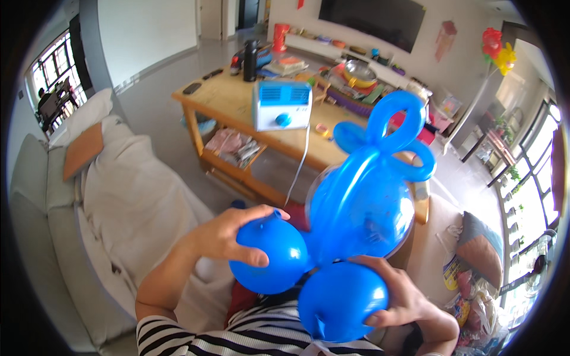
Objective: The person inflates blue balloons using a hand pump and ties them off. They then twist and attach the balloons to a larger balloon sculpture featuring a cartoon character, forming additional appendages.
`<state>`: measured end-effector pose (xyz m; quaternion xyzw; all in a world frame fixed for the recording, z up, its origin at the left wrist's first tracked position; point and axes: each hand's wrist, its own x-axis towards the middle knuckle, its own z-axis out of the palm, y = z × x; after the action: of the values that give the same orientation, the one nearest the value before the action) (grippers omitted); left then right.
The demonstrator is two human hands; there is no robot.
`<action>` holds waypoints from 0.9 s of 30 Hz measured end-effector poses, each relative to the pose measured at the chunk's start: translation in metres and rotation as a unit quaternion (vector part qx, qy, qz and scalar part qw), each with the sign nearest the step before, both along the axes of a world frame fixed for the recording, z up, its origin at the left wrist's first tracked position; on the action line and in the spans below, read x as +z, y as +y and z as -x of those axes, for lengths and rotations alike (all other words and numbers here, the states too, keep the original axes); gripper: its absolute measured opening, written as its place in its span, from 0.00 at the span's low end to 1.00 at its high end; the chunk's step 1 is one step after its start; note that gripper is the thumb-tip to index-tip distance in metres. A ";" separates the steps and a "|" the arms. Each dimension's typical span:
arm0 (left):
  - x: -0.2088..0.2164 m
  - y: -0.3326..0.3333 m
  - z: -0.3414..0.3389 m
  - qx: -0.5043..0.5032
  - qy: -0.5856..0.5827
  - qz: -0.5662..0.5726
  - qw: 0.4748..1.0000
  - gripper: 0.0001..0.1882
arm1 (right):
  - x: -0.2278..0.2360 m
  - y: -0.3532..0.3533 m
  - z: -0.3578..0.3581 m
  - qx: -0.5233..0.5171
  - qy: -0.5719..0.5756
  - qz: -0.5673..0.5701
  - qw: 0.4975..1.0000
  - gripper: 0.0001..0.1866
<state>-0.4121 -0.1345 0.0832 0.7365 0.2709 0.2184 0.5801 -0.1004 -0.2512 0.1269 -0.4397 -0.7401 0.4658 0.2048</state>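
Blue balloons (279, 258) — round, glossy, taut — in both hands (224, 232).

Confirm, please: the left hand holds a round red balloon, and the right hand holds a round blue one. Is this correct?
Not quite. The round balloon in the left hand is blue, not red, as the head view shows. The right hand does hold a round blue one.

The balloons (285, 255) are blue, the shirt (261, 333) black-and-white striped, the blanket (127, 178) cream
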 end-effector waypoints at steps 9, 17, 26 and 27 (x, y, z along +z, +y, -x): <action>-0.099 -0.061 0.035 0.021 0.031 0.138 0.990 0.33 | -0.080 0.002 0.043 -0.065 -0.070 0.034 0.995 0.42; -0.117 -0.096 -0.007 0.180 -0.119 -0.073 0.974 0.31 | -0.085 0.027 0.044 -0.061 -0.187 0.055 0.979 0.45; -0.106 -0.105 -0.024 0.060 -0.013 -0.242 0.968 0.08 | -0.088 0.021 0.045 0.027 -0.182 0.077 0.980 0.32; -0.107 -0.105 -0.025 0.062 -0.023 -0.248 0.967 0.07 | -0.092 0.017 0.045 0.043 -0.140 0.048 0.988 0.29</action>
<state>-0.3867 -0.2397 -0.0240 0.8337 0.2404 0.3312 0.3708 -0.1450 -0.2347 0.0351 -0.4772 -0.7565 0.4434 0.0578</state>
